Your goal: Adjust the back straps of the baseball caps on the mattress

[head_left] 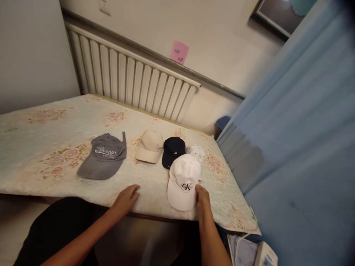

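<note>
My right hand (pixel 203 195) grips the right side of a white baseball cap (pixel 185 171) with black "CK" lettering; some of its fingers are hidden by the cap. My left hand (pixel 128 198) hovers by the front edge of the bed, holding nothing, fingers loosely apart. Behind the white cap are a black cap (pixel 174 147) and a white patterned cap (pixel 195 150), the latter partly covered by it. A beige cap (pixel 150 145) sits left of the black one. Farther left lies a grey cap (pixel 104 157) with white lettering, its strap sticking up.
The caps lie on a floral-covered bed (pixel 69 125). Along the back wall runs a white radiator (pixel 133 77). A blue curtain (pixel 288 122) hangs on the right. At the lower right is a white box (pixel 266 255) with a cable. My knees are below the front edge.
</note>
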`<state>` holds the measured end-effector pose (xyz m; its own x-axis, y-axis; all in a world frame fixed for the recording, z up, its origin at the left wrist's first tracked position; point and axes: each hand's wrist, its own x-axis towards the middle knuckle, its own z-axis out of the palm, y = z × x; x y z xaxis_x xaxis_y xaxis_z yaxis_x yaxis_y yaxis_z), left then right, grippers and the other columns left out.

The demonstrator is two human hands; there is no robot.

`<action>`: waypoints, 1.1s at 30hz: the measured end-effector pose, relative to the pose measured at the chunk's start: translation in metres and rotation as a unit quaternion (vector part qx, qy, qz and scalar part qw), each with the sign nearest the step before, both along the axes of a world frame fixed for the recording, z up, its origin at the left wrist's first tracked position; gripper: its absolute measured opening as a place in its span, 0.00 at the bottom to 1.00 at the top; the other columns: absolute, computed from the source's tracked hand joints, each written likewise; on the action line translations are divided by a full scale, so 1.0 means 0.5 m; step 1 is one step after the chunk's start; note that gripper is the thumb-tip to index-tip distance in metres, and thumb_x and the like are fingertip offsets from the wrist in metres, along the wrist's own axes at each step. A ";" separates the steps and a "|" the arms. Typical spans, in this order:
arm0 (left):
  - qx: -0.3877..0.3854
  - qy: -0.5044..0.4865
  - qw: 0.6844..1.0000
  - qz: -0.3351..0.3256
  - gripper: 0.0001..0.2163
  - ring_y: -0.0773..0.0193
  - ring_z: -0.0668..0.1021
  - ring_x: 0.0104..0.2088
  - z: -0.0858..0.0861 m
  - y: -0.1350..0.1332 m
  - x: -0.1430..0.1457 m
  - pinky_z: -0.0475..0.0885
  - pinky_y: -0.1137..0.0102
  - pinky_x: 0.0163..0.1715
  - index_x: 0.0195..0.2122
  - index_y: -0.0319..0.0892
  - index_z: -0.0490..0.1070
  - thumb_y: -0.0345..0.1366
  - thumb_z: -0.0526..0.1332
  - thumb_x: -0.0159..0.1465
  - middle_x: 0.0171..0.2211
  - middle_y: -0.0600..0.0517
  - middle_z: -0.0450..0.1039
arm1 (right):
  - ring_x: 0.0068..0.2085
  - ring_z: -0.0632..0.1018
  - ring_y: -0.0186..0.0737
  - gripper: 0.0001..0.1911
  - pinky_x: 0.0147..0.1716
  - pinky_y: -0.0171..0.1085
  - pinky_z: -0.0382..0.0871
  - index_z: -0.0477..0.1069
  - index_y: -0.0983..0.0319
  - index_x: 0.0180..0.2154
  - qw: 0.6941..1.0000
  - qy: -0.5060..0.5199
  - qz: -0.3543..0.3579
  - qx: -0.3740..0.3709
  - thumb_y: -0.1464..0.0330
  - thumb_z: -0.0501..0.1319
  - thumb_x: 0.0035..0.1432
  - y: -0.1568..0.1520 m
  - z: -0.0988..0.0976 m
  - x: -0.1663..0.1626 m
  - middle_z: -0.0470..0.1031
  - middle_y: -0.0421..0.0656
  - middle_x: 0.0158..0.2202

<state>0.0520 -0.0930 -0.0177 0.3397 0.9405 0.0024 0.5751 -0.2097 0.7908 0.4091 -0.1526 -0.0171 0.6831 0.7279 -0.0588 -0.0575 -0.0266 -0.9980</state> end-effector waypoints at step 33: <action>-0.394 -0.509 0.745 -0.175 0.22 0.57 0.77 0.38 0.322 -0.122 0.010 0.69 0.67 0.39 0.48 0.39 0.71 0.29 0.67 0.50 0.40 0.46 0.76 | 0.25 0.74 0.36 0.10 0.32 0.37 0.69 0.73 0.62 0.29 0.988 -0.017 0.155 0.006 0.65 0.68 0.42 -0.076 0.180 -0.176 0.74 0.37 0.22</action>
<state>0.0570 -0.1539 0.1433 0.7643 0.6400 -0.0792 -0.3872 0.5536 0.7373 0.3209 -0.1906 0.0731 0.4294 0.9026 -0.0301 -0.0142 -0.0266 -0.9995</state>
